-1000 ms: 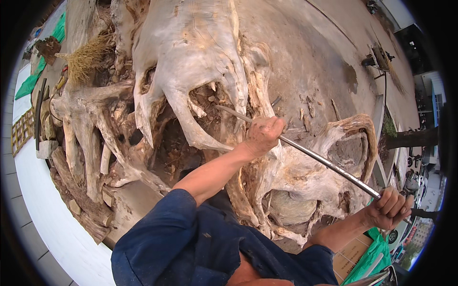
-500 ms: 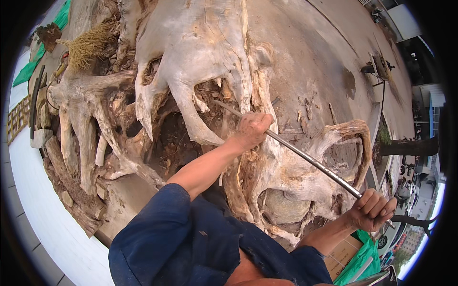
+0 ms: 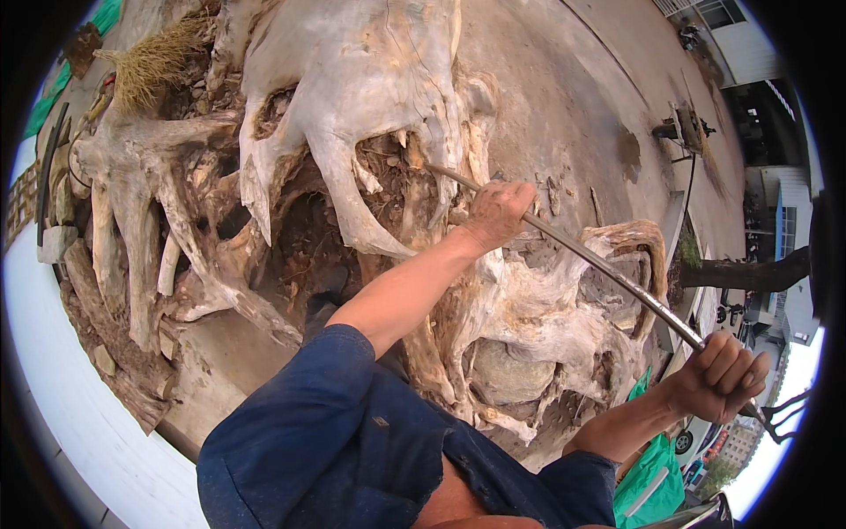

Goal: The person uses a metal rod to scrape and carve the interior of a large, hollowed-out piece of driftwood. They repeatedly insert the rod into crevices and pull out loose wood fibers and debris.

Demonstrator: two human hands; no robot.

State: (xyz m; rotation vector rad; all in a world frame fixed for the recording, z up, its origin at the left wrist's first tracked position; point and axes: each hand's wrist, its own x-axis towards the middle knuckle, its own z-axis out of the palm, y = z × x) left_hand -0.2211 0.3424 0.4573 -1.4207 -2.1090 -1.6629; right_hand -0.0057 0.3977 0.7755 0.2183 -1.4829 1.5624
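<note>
Both hands grip a long steel bar point(image 3: 608, 269) that slants from the lower right up to the upper middle. My left hand point(image 3: 500, 213) is closed round it near its thin, pointed end. Farther back, close to the bar's other end, my right hand point(image 3: 723, 377) is wrapped round it in a fist. The pointed tip lies over the right edge of a hollow in a big, pale, weathered tree root point(image 3: 352, 115). Debris and splinters of wood show inside that hollow. Whether the tip touches the wood I cannot tell.
Twisted root limbs point(image 3: 141, 212) spread on the left, with a straw broom point(image 3: 163, 66) behind. A gnarled root piece point(image 3: 546, 300) at right holds a stone point(image 3: 511, 370). Green sheeting point(image 3: 652, 485) lies at lower right. A cart-like object point(image 3: 683, 128) stands far right.
Both hands have moved to the right with the bar, drawing its tip back and slightly up from the middle of the hollow to its right edge. The view has shifted slightly.
</note>
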